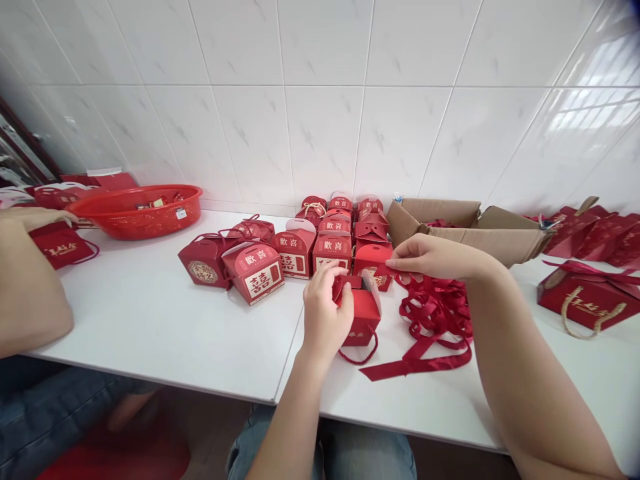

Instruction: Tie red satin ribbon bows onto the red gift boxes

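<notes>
My left hand (325, 307) is closed around a small red gift box (364, 313) with a cord handle, holding it on the white table (150, 320). My right hand (430, 259) pinches the end of a red ribbon just above and right of the box. A loose heap of red ribbon (435, 320) lies under that hand, trailing toward the table's front edge. Behind the box stand several finished red gift boxes (300, 250) with white labels.
An open cardboard carton (465, 227) stands at the back right. A red plastic basket (137, 210) sits at the back left. Red gift bags (587, 297) lie at the far right. Another person's arm (25, 280) reaches in at the left with a red bag.
</notes>
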Demonstrator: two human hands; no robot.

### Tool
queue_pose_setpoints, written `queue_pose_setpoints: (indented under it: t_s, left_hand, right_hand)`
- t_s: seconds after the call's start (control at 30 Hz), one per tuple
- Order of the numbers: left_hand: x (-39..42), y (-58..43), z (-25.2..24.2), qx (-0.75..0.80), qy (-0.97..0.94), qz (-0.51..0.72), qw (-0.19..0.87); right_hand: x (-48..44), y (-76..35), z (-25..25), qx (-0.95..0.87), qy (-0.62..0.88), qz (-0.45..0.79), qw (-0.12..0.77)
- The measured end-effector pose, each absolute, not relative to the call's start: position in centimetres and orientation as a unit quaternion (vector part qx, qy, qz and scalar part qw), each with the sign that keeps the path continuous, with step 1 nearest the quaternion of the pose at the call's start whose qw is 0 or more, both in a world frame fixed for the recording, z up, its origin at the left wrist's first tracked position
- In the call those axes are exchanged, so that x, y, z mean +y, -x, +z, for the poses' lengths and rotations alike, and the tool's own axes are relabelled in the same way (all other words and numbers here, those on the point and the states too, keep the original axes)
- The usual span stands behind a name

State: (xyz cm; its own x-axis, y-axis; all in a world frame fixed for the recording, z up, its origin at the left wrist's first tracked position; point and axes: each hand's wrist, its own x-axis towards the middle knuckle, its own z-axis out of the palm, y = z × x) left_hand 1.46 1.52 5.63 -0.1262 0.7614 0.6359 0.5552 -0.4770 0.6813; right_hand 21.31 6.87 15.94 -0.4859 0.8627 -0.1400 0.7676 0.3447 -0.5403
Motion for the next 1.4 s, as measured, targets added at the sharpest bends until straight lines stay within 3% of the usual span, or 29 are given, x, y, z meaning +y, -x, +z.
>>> queue_pose_setpoints:
  t_s: [0.3,0.67,1.4]
  left_hand:
    - [1.5,-1.8,5.6,0.534,-0.687,0.482,0.098]
    - [1.1,-2.1,6.1,0.533,-0.667,0.499,0.146]
    - [1.3,-3.1,5.6,0.606,-0.597,0.515,0.104]
  right_hand:
    - [7.1,-20.2,15.7,-0.832,0.441,0.333,0.054]
    - [7.1,-19.1,15.4,-0.854,0.401,0.329,0.034]
    - [7.2,-18.4,14.6,-0.863,0.379,0.331,0.036]
